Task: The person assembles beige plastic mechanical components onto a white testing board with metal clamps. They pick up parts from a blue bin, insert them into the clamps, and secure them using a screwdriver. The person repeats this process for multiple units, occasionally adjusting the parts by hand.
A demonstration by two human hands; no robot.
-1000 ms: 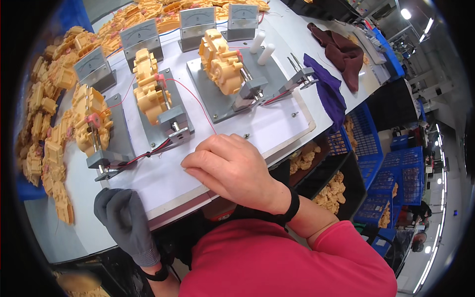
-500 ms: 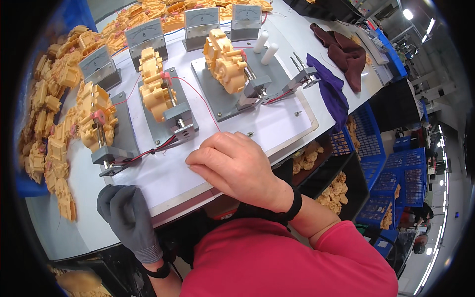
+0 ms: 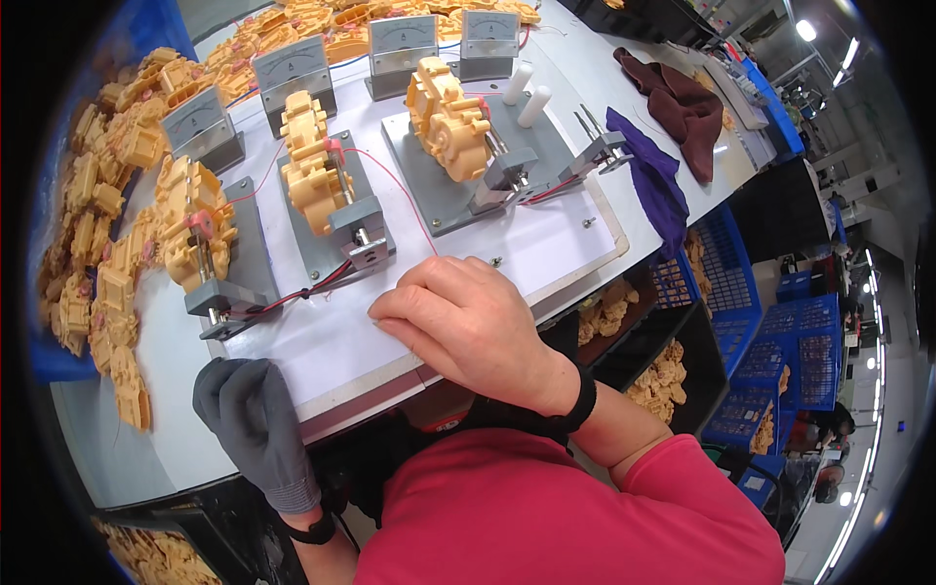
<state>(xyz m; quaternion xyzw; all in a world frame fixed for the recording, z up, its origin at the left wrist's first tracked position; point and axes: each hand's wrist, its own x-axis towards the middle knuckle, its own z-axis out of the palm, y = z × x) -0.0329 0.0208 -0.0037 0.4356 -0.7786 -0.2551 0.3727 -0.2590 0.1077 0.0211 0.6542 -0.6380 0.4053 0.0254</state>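
Observation:
My right hand, bare, rests on the white board with its fingers curled together; their inner side is hidden. A thin red wire runs down from the middle fixture to its knuckles, and I cannot tell whether the hand holds it. At the board's front left corner my left hand, in a grey glove, is closed with the fingertips out of sight. Beyond the hands, yellow plastic gear housings sit on grey fixtures: one at left, one in the middle, one at right.
Analog needle meters stand behind the fixtures. Loose yellow housings pile up at left and along the back. Two white pegs, a purple cloth and a brown cloth lie rightward. Blue crates stand beyond the table edge.
The view has shifted very slightly, and the left fixture's metal clamp end sits a little differently. Both hands keep nearly the same place and pose.

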